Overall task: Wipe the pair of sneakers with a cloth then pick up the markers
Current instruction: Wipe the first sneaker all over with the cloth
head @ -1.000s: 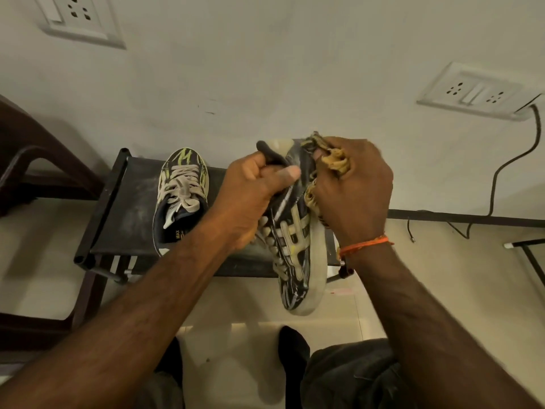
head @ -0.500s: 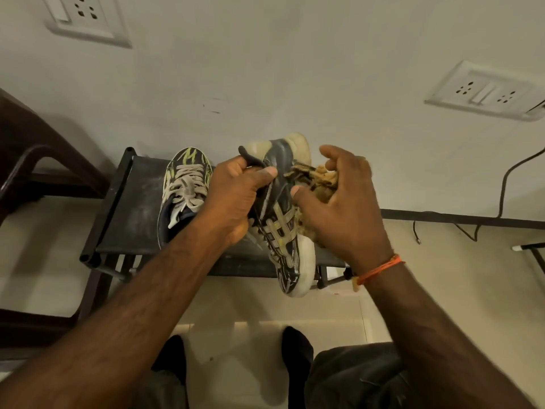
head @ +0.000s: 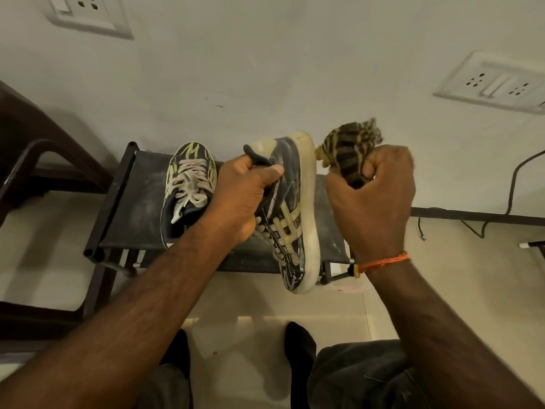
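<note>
While wiping: the left hand (head: 241,199) grips the held sneaker (head: 290,214) at its collar, centre of frame, sole turned right; the right hand (head: 373,199) is fisted round a bunched cloth (head: 351,149), just right of the heel and apart from the sole.
Step in hand: wiping the held shoe, I judge; the cloth sits off the surface.
Doing it well: bring the cloth back flat against the sole edge; press along its length; keep the collar grip firm so the shoe does not twist; turn to a clean fold.
Sneakers: two; the second sneaker (head: 188,190) rests laces up on the stool (head: 138,208), left of centre.
Cloths: one.
Markers: none in view.
Hands: two, both closed on something.
</note>
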